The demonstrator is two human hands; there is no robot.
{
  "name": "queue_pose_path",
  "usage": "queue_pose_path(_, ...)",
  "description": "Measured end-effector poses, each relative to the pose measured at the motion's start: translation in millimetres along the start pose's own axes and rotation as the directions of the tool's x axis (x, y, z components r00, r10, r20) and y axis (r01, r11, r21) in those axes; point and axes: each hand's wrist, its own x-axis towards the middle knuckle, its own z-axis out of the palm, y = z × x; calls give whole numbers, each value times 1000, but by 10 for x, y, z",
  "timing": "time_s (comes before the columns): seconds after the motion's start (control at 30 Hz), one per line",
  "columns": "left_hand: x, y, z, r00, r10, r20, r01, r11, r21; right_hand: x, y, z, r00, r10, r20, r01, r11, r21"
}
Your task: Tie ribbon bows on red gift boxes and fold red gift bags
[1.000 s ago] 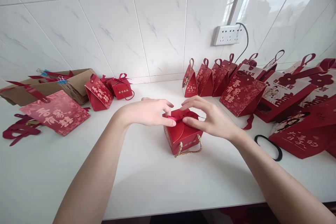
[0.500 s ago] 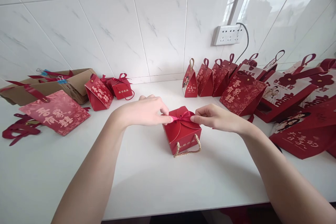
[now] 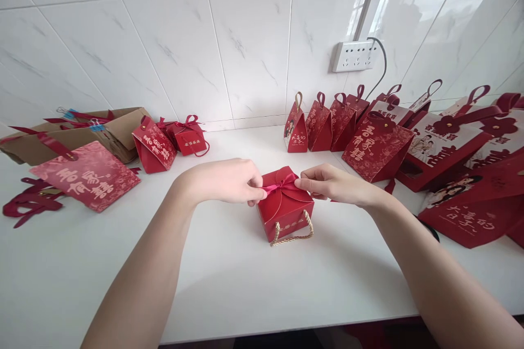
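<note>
A red gift box (image 3: 286, 211) stands on the white table, its folded top flaps closed and a gold rope handle (image 3: 293, 238) hanging at the front. Across its top runs a red ribbon (image 3: 282, 183), knotted in a bow at the middle. My left hand (image 3: 233, 182) pinches the ribbon at the box's left edge between thumb and fingers. On the other side, my right hand (image 3: 333, 184) grips the ribbon's right part with thumb and index finger. The ribbon is drawn out between both hands.
To the left are a pink-red bag (image 3: 92, 174), loose ribbons (image 3: 35, 199), brown paper bundles (image 3: 118, 128) and small finished boxes (image 3: 189, 139). Several red gift bags (image 3: 379, 144) crowd the right side. A power strip (image 3: 355, 56) is fixed to the tiled wall.
My left hand has curled its fingers and moved slightly down, pulling the ribbon outward. The bow's knot looks tighter and narrower. My right hand has shifted only a little.
</note>
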Motion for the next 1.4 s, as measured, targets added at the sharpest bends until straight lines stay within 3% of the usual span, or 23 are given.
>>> queue_pose_path(0.4, 30, -70, 1, 998, -66, 4, 66, 996, 67, 1, 1, -34, 996, -45, 77, 41, 998, 50)
queue_pose_path(0.73, 128, -192, -20, 999, 4, 49, -5, 999, 32, 47, 85, -43, 977, -129, 171, 92, 974, 206)
queue_pose_path(1.2, 283, -378, -2, 992, 45, 115, -42, 999, -23, 120, 200, -34, 973, -127, 195, 42, 920, 389)
queue_pose_path(1.4, 273, -373, -8, 991, 57, 119, -52, 998, -47, 124, 234, -33, 974, -111, 197, 28, 924, 382)
